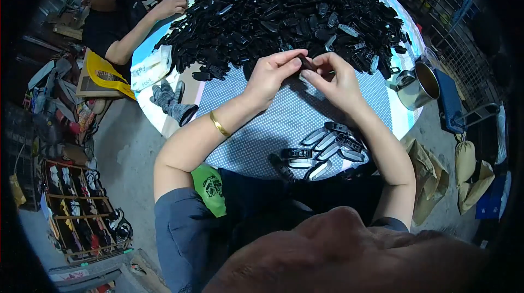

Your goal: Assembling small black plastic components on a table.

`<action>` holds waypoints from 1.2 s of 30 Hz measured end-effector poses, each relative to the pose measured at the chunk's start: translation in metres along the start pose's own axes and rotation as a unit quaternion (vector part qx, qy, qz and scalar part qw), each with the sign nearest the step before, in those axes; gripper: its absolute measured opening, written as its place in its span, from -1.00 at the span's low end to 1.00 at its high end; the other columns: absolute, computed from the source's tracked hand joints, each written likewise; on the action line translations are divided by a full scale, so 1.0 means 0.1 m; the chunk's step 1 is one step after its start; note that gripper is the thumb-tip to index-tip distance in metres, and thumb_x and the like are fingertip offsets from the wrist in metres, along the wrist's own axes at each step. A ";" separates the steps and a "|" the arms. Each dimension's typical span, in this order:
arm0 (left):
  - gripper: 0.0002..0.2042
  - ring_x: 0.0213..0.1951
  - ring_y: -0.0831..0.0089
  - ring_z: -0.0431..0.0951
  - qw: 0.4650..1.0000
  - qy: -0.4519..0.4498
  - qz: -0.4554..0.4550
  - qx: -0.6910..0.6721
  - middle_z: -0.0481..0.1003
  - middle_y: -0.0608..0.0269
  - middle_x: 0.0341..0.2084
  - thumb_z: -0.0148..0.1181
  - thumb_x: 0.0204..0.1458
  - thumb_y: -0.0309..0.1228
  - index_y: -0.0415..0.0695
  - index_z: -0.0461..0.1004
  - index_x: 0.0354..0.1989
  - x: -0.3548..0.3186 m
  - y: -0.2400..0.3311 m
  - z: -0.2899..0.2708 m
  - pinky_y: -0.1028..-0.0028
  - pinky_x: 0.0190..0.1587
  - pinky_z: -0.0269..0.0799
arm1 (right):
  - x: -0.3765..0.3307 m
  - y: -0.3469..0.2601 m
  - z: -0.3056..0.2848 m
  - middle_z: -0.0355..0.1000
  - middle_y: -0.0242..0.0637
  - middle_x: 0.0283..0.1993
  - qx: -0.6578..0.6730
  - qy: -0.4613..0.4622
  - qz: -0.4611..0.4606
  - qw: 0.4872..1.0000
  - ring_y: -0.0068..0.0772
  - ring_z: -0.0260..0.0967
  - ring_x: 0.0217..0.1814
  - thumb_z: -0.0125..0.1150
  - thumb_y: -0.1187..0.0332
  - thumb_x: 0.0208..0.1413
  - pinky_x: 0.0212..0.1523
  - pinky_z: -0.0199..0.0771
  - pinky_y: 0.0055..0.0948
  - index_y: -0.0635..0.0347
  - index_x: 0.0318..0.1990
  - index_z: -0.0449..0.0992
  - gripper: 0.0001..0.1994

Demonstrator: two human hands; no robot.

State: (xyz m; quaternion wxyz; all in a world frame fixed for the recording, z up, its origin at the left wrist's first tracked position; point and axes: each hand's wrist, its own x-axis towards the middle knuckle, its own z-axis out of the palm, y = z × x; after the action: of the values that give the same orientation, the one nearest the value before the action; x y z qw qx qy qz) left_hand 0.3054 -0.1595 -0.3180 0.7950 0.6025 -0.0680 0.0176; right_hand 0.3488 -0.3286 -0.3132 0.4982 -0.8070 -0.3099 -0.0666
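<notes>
Between my two hands is a small dark elongated plastic piece (307, 64), gripped by the fingertips from both sides. My left hand (267, 77) has its thumb and forefinger closed on one end. The thumb and fingers of my right hand (339, 81) pinch the other end, partly hiding it. Just beyond the hands spreads a big heap of small black plastic parts (262, 17). Closer to me, a small group of black-and-silver pieces (327, 144) lies on the patterned grey mat (240, 145).
Right of the mat stands a metal mug (419, 88). On the left lie a grey glove (172, 102) and a white bag (153, 68). A co-worker (123, 17) sits at the round table's far left, hands at the heap. A rack (82, 205) stands on the floor at left.
</notes>
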 end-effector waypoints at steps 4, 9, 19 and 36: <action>-0.71 -0.15 0.43 0.47 0.999 -0.037 -0.006 -0.002 0.47 0.11 -0.18 0.02 0.08 -0.48 -0.30 0.37 -0.03 0.00 0.02 -0.07 0.50 -0.04 0.37 | -0.04 0.08 0.03 0.42 -0.23 -0.58 0.063 -0.095 -0.009 0.993 -0.45 0.35 -0.58 0.24 0.22 -0.06 -0.51 0.33 -0.47 0.27 -0.29 0.54 -0.72; -0.72 -0.19 0.44 0.49 0.998 -0.055 0.000 0.002 0.48 0.11 -0.22 0.03 0.07 -0.48 -0.30 0.39 -0.04 0.00 0.04 -0.09 0.49 -0.08 0.40 | -0.05 0.01 0.02 0.46 -0.17 -0.52 -0.020 -0.072 -0.061 0.995 -0.40 0.39 -0.55 0.25 0.21 -0.07 -0.50 0.34 -0.45 0.27 -0.32 0.55 -0.72; -0.75 -0.41 0.59 0.46 0.881 -0.245 -0.064 0.400 0.49 0.29 -0.43 0.19 -0.03 -0.37 -0.25 0.49 -0.22 -0.04 0.10 0.03 0.59 -0.30 0.39 | 0.40 0.30 -0.51 0.44 -0.17 -0.18 -0.281 0.031 -0.180 0.942 -0.26 0.38 -0.16 0.11 0.47 -0.05 -0.15 0.40 -0.38 0.22 -0.20 0.51 -0.78; -0.84 -0.29 0.22 0.42 0.744 0.048 0.299 0.596 0.38 0.12 -0.38 0.19 -0.14 -0.45 -0.23 0.46 -0.36 0.36 -0.07 0.12 0.37 -0.24 0.37 | 0.44 0.50 -0.35 0.35 -0.27 -0.30 -0.312 0.085 -0.218 0.921 -0.24 0.37 -0.26 0.15 0.56 -0.18 -0.33 0.41 -0.36 0.10 -0.25 0.50 -0.74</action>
State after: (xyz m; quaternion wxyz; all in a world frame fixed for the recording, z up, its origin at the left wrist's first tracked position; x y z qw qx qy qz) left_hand 0.3411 -0.1747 -0.3167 0.2300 0.9007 -0.1823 0.3203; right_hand 0.4189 -0.3552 -0.3154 0.2187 -0.8252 -0.3983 -0.3355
